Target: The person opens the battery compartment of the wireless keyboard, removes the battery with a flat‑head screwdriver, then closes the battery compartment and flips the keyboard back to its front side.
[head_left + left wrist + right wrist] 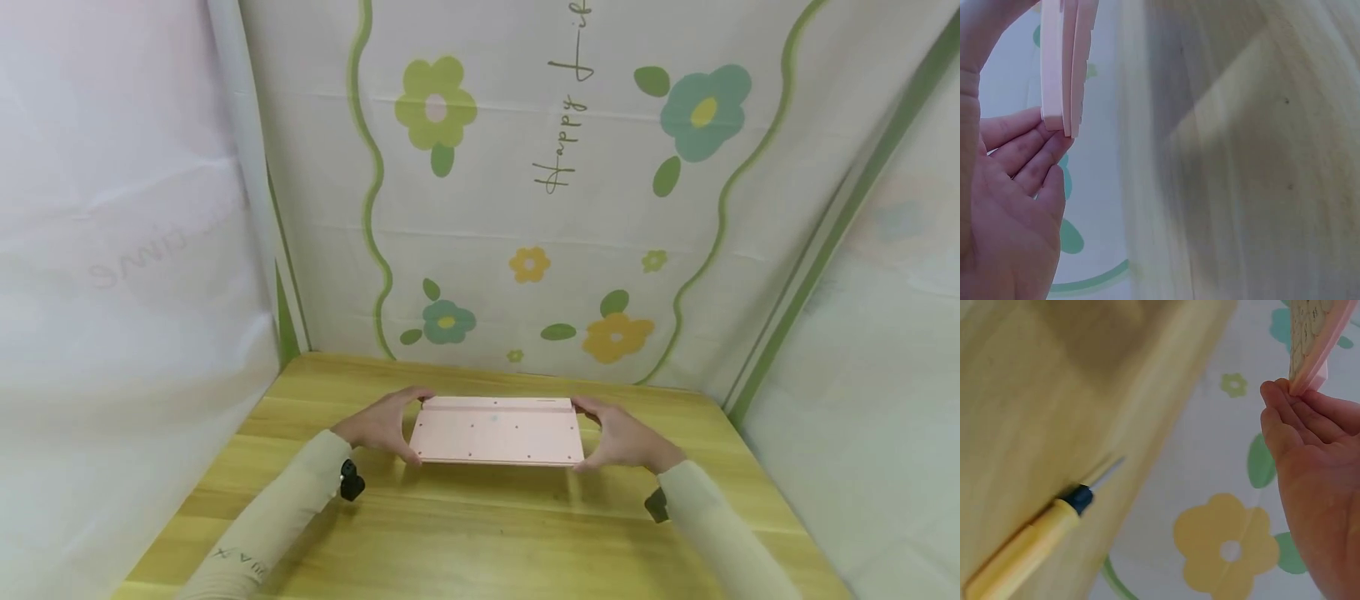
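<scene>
A flat pink keyboard (498,433) is held up by both hands, its screw-dotted underside showing in the head view. My left hand (382,427) grips its left end, thumb at the near edge and fingers at the far edge. At the right end my right hand (618,435) grips it the same way. The left wrist view shows the keyboard's edge (1060,69) resting against the fingers of the left hand (1019,187). Pale keys on the keyboard (1310,334) face downward beside the right hand (1316,456) in the right wrist view.
A screwdriver with a yellow handle (1029,550) lies on the wooden table (1110,412) in the right wrist view. Behind the table (450,533) hangs a white flowered cloth (487,200), with white cloth walls on the left (135,250) and right (892,350).
</scene>
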Action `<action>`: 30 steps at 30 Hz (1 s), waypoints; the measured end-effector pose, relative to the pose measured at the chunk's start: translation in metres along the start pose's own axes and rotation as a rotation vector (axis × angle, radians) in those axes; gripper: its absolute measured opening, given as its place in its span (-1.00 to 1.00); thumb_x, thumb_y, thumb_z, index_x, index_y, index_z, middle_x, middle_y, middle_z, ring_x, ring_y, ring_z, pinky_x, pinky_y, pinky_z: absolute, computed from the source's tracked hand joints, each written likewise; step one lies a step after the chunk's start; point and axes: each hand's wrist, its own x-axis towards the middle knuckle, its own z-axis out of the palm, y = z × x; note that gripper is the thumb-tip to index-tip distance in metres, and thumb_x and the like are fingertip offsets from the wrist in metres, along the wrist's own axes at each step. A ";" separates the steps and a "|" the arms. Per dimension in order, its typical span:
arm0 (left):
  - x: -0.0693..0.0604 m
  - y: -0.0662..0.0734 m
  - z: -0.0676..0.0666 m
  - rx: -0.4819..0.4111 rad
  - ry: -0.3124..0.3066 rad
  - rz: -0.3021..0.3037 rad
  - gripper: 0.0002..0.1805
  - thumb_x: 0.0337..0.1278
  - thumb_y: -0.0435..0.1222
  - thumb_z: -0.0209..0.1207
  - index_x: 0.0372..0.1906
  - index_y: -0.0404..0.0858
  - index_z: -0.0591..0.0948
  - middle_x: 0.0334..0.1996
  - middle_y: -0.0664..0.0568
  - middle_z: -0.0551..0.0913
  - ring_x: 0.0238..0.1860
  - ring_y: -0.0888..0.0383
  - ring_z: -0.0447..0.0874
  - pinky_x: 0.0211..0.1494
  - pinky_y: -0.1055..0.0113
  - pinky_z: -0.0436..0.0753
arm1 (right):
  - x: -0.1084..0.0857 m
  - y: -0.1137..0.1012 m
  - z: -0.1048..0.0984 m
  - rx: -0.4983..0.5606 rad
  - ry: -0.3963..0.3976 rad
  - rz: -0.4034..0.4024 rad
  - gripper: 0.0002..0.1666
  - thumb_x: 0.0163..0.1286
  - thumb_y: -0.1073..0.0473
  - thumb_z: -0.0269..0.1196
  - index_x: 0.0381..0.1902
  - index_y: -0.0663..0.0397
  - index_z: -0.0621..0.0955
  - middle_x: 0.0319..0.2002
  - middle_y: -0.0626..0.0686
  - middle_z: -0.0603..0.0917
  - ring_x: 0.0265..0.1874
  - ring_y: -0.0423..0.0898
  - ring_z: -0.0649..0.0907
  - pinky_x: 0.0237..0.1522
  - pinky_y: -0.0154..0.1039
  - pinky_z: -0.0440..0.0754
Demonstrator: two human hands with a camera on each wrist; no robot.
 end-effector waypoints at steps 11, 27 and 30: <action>-0.001 -0.012 0.016 -0.050 -0.021 -0.011 0.37 -0.38 -0.08 0.76 0.61 -0.32 0.23 0.59 -0.22 0.31 0.60 -0.27 0.25 0.60 -0.28 0.34 | -0.002 0.031 0.036 0.041 -0.042 0.032 0.54 -0.09 -0.12 0.74 0.61 0.47 0.15 0.56 0.39 0.35 0.54 0.41 0.37 0.54 0.29 0.34; 0.001 -0.026 0.034 -0.017 -0.026 -0.057 0.38 -0.43 -0.05 0.77 0.61 -0.33 0.25 0.57 -0.18 0.36 0.58 -0.23 0.31 0.59 -0.23 0.38 | 0.000 0.047 0.058 -0.174 -0.021 0.096 0.52 -0.21 -0.34 0.72 0.57 0.30 0.33 0.53 0.27 0.45 0.54 0.30 0.42 0.61 0.50 0.02; 0.001 -0.026 0.035 -0.003 -0.021 -0.064 0.38 -0.43 -0.06 0.77 0.61 -0.32 0.26 0.56 -0.16 0.37 0.58 -0.22 0.31 0.60 -0.21 0.38 | 0.001 0.047 0.058 -0.201 -0.021 0.083 0.52 -0.22 -0.38 0.71 0.56 0.30 0.35 0.52 0.27 0.47 0.53 0.27 0.45 0.61 0.49 0.05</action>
